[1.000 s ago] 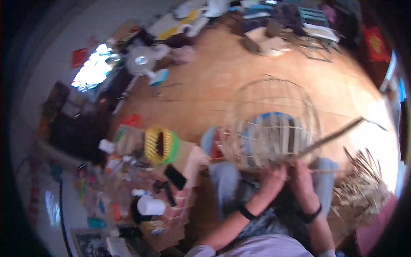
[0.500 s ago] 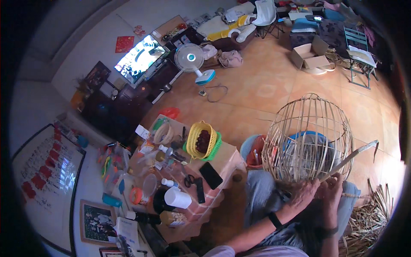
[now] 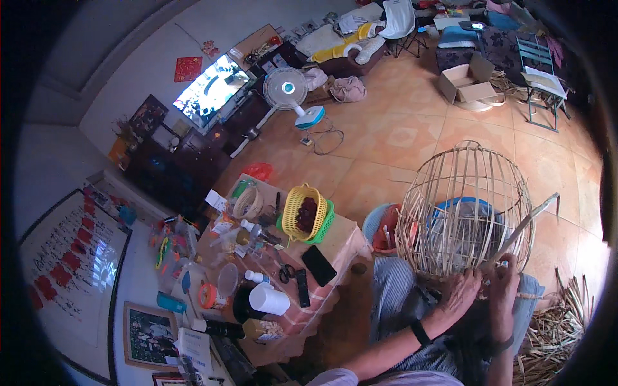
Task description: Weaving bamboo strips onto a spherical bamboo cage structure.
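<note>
A large open-work basket (image 3: 473,151) of thin bamboo strips stands tilted against my knees, with its edge on my lap. My left hand (image 3: 460,293) is closed at the basket's near edge. Right beside it, my right hand (image 3: 502,293) is closed with fingertips pinched together on a long flat strip (image 3: 524,225). That strip slants up and right from between my hands, its far end bent down. Another thin straw-coloured piece (image 3: 531,296) sticks out to the right behind my right hand. My fingers partly hide where strip and basket edge meet.
A pile of dry strips (image 3: 560,334) lies on the floor to my right. Behind the basket stand a blue-rimmed tub (image 3: 460,201) and a red basin (image 3: 384,238). At left, a cluttered table holds a yellow basket (image 3: 293,209), a phone (image 3: 318,265) and scissors (image 3: 287,273).
The strip's free end has dropped and shifted slightly left. Both hands stay close together at the basket edge, with my left hand slightly turned.
</note>
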The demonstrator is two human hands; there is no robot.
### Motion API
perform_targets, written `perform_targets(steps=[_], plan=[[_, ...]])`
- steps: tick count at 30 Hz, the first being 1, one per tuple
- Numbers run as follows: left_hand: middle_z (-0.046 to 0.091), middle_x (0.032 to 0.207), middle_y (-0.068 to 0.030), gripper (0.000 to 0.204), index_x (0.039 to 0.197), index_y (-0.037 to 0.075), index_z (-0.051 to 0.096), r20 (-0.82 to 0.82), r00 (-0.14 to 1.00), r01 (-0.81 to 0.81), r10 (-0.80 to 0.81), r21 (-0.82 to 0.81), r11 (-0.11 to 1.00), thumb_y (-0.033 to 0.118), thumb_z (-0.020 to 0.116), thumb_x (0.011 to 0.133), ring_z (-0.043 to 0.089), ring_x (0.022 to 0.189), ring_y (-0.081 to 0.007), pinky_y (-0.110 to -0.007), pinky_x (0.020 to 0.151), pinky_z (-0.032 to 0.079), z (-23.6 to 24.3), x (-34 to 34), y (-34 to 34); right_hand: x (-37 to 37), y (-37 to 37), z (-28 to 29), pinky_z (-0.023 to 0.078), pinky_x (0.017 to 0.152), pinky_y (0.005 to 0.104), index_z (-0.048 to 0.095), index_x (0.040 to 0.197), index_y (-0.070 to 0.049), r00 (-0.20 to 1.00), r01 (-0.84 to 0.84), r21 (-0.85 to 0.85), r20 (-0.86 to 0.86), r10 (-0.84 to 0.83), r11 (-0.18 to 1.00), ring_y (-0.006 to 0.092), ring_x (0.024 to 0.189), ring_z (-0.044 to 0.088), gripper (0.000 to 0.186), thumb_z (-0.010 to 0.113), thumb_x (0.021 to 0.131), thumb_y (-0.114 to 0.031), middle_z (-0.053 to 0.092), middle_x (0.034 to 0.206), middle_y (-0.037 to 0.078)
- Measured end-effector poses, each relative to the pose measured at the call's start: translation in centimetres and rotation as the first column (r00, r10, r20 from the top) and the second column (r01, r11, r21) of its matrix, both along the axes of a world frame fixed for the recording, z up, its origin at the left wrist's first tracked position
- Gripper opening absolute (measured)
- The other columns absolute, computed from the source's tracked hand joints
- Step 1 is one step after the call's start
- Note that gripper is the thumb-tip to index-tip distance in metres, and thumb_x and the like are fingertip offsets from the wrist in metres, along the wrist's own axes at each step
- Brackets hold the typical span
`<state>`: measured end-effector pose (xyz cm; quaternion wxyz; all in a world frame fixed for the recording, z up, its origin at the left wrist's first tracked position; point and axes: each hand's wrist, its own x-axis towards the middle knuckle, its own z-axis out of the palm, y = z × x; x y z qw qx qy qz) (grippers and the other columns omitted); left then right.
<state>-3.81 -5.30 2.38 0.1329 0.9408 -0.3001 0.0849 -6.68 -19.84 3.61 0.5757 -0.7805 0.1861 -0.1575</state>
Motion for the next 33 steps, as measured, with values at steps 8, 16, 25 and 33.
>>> perform_targets(steps=[8, 16, 25, 33], plan=[[0.068, 0.096, -0.0163, 0.022, 0.112, 0.002, 0.066, 0.009, 0.999, 0.033, -0.032, -0.07, 0.997, 0.007, 0.064, 0.09, 0.072, 0.079, -0.0346, -0.045, 0.067, 0.06, -1.3, 0.5, 0.1, 0.6, -1.5, 0.6, 0.048, 0.048, 0.0246, 0.054, 0.139, -0.008, 0.992, -0.114, 0.35, 0.09, 0.087, 0.93, 0.0086, 0.058, 0.062, 0.035, 0.062, 0.106, -0.005, 0.072, 0.081, 0.007], [0.069, 0.094, -0.015, 0.016, 0.103, 0.004, 0.073, 0.036, 0.999, 0.024, -0.026, 0.048, 0.999, 0.01, 0.065, 0.089, 0.073, 0.079, -0.0315, -0.044, 0.068, 0.06, -1.8, 0.4, -0.1, 0.1, -0.4, 1.2, 0.051, 0.054, 0.0247, 0.064, 0.127, -0.003, 0.976, -0.216, 0.147, 0.035, 0.213, 0.965, 0.0089, 0.07, 0.065, 0.022, 0.061, 0.106, -0.002, 0.07, 0.089, 0.004], [0.071, 0.089, -0.0155, 0.012, 0.089, 0.006, 0.078, -0.018, 0.998, -0.059, 0.061, 0.08, 0.995, 0.012, 0.067, 0.09, 0.075, 0.082, -0.0295, -0.042, 0.07, 0.06, -0.7, -0.1, -1.3, -0.8, 1.1, 0.9, 0.054, 0.058, 0.0289, 0.067, 0.119, 0.0, 0.993, -0.102, 0.169, 0.078, 0.09, 0.98, 0.0125, 0.076, 0.067, 0.015, 0.062, 0.104, 0.0, 0.072, 0.099, 0.009], [0.072, 0.091, -0.0167, 0.014, 0.085, 0.005, 0.078, -0.071, 0.993, -0.084, 0.091, 0.099, 0.992, 0.012, 0.068, 0.09, 0.075, 0.084, -0.0309, -0.045, 0.068, 0.057, -4.1, 0.8, -1.3, -0.7, -0.3, 2.8, 0.056, 0.059, 0.0332, 0.066, 0.116, -0.002, 0.96, -0.279, 0.072, 0.013, 0.279, 0.958, 0.0177, 0.074, 0.071, 0.011, 0.061, 0.106, -0.003, 0.074, 0.089, 0.008]])
